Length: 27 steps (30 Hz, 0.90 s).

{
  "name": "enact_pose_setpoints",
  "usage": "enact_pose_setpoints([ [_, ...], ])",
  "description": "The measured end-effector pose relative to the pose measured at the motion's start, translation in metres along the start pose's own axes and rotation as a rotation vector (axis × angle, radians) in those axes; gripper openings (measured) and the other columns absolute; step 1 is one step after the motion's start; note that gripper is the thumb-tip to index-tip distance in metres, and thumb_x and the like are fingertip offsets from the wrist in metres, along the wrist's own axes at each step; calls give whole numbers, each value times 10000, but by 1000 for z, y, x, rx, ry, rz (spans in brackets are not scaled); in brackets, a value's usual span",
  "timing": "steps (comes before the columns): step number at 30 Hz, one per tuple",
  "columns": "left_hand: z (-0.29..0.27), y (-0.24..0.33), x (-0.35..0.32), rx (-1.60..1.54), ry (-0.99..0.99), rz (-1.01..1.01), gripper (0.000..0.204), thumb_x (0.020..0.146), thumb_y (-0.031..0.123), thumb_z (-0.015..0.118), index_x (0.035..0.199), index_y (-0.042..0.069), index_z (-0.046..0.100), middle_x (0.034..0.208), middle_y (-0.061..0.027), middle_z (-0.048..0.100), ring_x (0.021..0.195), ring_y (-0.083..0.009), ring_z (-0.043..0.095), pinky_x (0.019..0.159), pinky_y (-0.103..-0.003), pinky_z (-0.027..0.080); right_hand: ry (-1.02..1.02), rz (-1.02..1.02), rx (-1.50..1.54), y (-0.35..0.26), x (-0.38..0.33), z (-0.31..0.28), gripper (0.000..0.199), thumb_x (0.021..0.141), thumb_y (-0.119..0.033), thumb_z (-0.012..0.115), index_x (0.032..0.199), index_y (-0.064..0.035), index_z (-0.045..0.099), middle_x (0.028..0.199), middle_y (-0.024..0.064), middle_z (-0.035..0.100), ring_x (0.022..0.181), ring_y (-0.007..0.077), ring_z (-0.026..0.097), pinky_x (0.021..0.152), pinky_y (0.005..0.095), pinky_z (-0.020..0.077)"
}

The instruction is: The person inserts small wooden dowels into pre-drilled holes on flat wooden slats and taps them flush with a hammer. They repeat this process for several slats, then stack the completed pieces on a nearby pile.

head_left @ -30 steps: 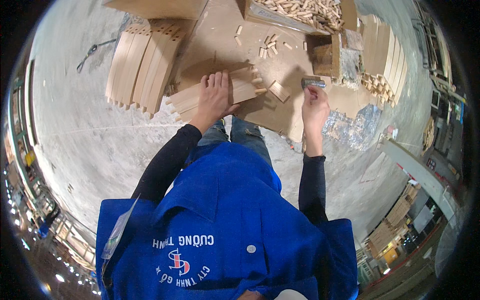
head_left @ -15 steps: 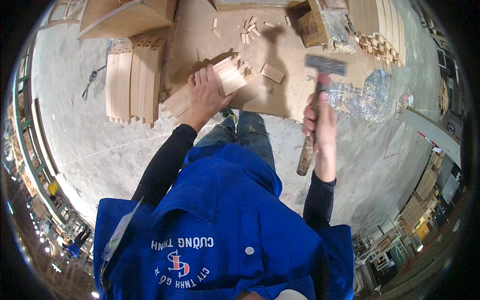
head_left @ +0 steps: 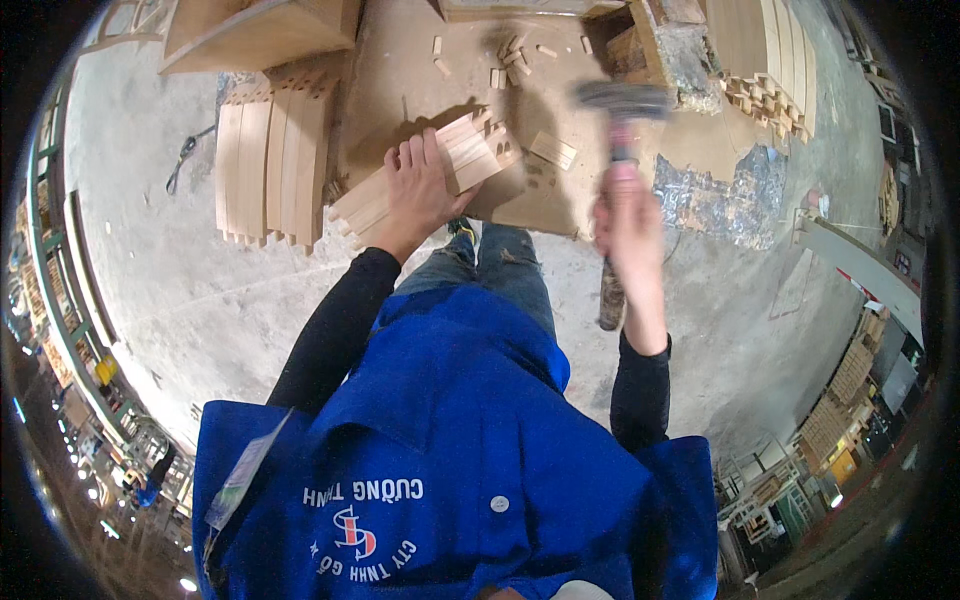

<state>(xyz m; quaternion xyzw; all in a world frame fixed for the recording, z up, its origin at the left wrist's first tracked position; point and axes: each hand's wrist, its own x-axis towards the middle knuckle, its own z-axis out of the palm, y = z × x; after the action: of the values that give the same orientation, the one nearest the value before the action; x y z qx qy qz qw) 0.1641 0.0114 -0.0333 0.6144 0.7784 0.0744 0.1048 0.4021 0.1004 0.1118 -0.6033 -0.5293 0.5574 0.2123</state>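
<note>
My left hand [head_left: 420, 195] lies with its fingers wrapped over a bundle of pale wooden slats [head_left: 470, 152] on the worktable. Holes or slots and short pegs show at the bundle's right end. My right hand [head_left: 630, 220] grips a hammer [head_left: 622, 100] by its handle, out over the table's right part. The hammer's head is smeared by motion; it is raised and apart from the slats. A small flat wooden block [head_left: 553, 150] rests just right of the bundle. Beyond it lie several loose wooden dowels [head_left: 515, 60].
Stacked slats [head_left: 270, 165] stand left of the table [head_left: 400, 75], under a wooden box [head_left: 260, 35]. More slats [head_left: 770, 60] are piled at the far right, beside a rough wooden block [head_left: 680, 60]. Torn silvery sheeting [head_left: 720, 200] covers the table's right edge. A black cable [head_left: 190, 155] lies on the floor.
The hammer has swung slightly left and away from me, its head now more blurred. My left hand stays on the slats, and the whole view has shifted a little.
</note>
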Motion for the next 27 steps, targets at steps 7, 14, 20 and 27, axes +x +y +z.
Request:
enact_pose_setpoints([
  [7, 1, 4, 0, 11, 41, 49, 1086, 750, 663, 738, 1440, -95, 380, 1234, -191, 511, 1212, -347, 482, 1090, -523, 331, 200, -373, -254, 116, 14, 56, 501, 1095, -517, 410, 853, -96, 537, 611, 11, 506, 450, 101, 464, 425, 268, 365],
  [14, -7, 2, 1, -26, -2, -18, 1061, 748, 628, 753, 1434, -94, 387, 1242, -187, 508, 1219, -343, 478, 1089, -514, 336, 162, 15, 183, -13, -3, -12, 537, 1083, -568, 406, 850, -101, 534, 617, -10, 476, 489, 82, 474, 431, 251, 350],
  [20, -7, 3, 8, 8, -17, 43, 1069, 757, 632, 742, 1448, -91, 366, 1259, -188, 506, 1228, -335, 473, 1090, -514, 336, 247, -413, -189, 112, 41, 61, 500, 1088, -458, 463, 1135, 6, 642, 651, 128, 588, 579, 221, 574, 561, 373, 482],
  [27, -4, 0, 0, -12, -5, -2, 1096, 761, 652, 733, 1462, -95, 343, 1309, -198, 500, 1227, -335, 472, 1099, -515, 324, 59, 2, 158, -17, 21, 12, 515, 1089, -502, 447, 841, -68, 569, 575, 32, 527, 481, 119, 500, 432, 286, 396],
])
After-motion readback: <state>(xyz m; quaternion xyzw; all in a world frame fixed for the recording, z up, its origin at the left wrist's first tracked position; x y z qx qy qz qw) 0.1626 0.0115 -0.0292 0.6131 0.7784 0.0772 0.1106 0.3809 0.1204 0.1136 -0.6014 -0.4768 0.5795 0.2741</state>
